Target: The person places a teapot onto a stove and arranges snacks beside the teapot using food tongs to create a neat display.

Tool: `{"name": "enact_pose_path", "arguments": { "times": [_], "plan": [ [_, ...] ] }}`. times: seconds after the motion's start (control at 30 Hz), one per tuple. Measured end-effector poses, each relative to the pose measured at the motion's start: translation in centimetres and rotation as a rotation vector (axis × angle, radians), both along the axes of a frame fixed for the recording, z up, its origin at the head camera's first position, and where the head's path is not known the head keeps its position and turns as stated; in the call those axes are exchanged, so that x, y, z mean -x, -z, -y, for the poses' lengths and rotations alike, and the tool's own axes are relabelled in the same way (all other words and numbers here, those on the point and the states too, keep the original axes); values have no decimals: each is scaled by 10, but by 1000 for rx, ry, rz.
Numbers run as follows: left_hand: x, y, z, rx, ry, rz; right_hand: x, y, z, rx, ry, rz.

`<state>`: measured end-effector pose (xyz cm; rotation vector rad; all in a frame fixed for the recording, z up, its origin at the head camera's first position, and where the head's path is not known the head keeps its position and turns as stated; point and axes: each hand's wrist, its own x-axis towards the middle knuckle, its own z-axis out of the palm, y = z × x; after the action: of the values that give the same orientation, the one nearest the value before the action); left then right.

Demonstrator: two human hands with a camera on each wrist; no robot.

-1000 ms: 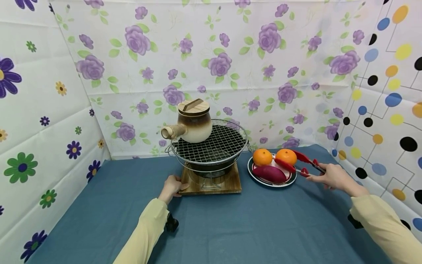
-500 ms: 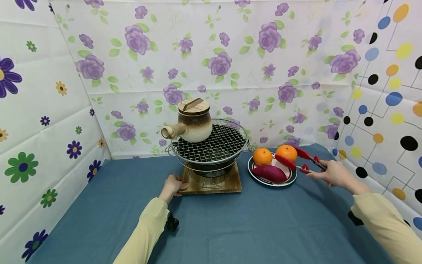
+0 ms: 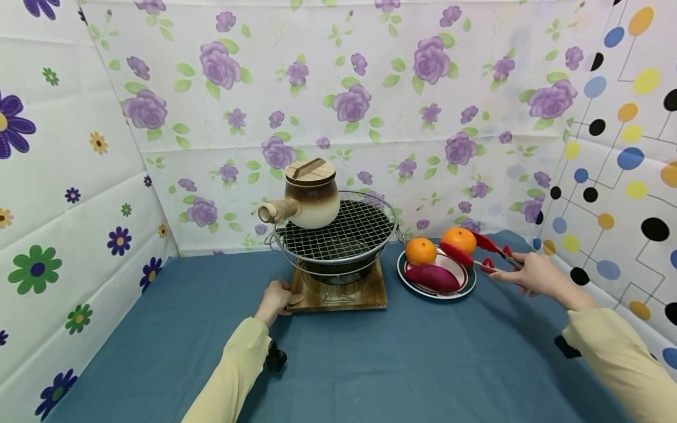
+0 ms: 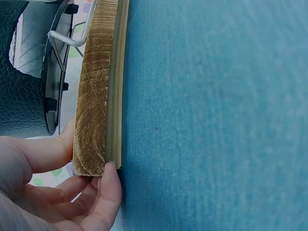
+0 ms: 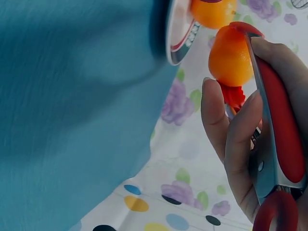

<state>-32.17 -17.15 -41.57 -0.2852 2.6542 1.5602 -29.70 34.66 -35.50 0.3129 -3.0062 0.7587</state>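
Note:
My right hand (image 3: 539, 275) grips red-tipped metal tongs (image 5: 281, 113), whose two heads squeeze an orange (image 3: 458, 241) a little above the back right of a plate (image 3: 461, 292). A second orange (image 3: 421, 251) and a purple sweet potato (image 3: 432, 278) lie on that plate. At the stove's base, my left hand (image 3: 276, 298) pinches the near left corner of a wooden board (image 4: 94, 96), thumb on top and fingers curled at the edge and underside. On the board stands a black stove (image 4: 29, 91) topped by a round wire grill (image 3: 354, 229).
A clay pot (image 3: 317, 208) with a wooden lid (image 3: 312, 171) sits on the left of the grill, its side handle (image 3: 277, 210) pointing left. Blue cloth (image 3: 338, 364) covers the table. Patterned cloth walls (image 3: 317, 94) stand behind and at both sides.
The orange in the tongs has risen slightly off the plate, along with the tongs and my right hand. My left hand and the board stay put.

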Motion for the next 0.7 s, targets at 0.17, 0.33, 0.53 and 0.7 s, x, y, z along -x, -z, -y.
{"name": "enact_pose_path", "arguments": {
  "times": [0.17,0.33,0.53,0.7],
  "plan": [
    [-1,1,0,-4,5,-3,-1,-6,6,14,-1,-6],
    [0,1,0,4,-12,7,-2,-11,11,18,11,-2],
    [2,2,0,10,-14,6,-5,-18,19,43,33,10],
    [2,2,0,9,-5,2,-7,-26,26,39,35,0]
  ]
}}
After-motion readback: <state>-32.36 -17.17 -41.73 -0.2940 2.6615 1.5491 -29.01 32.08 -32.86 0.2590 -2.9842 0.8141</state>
